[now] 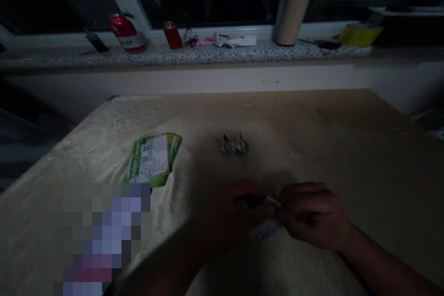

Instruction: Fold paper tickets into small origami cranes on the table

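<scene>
My left hand (243, 206) and my right hand (314, 215) meet low over the table, to the right of the middle. Both are closed, with fingertips pinching a small folded piece of printed paper (265, 230). Its pale lower part hangs below the fingers, and a light edge shows between the two hands; the rest is hidden. Beyond them stand two small folded paper shapes, the left one (228, 146) and the right one (242, 143), side by side with pointed tips. Dim light blurs the finger details.
A pile of green printed sheets or packets (152, 159) lies on the cloth-covered table (333, 129) at left. Along the granite sill (215, 55) are a red can (126, 33), a reddish container (172, 35), a cardboard tube (298, 4) and a yellow item (360, 35). Pixelation covers the lower left.
</scene>
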Motion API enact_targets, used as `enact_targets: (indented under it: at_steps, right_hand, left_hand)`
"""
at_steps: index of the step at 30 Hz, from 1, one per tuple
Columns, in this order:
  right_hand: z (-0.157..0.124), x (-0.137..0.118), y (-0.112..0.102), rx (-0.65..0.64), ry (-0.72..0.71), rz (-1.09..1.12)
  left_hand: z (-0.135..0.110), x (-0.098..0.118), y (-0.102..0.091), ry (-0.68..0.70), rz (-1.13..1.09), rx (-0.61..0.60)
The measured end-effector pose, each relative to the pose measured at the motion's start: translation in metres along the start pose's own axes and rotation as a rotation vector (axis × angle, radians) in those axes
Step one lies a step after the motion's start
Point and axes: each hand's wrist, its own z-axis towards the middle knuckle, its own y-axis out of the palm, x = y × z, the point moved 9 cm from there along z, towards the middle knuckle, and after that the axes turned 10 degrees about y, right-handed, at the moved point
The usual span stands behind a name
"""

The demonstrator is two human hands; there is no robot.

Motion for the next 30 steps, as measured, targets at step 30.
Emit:
enact_targets:
  at_steps: [30]
  right_hand:
    - [0.0,0.02,-0.006,0.078,0.155,0.276]
  left_hand:
    - [-0.009,0.04,-0.015,0.356,0.255,0.19]
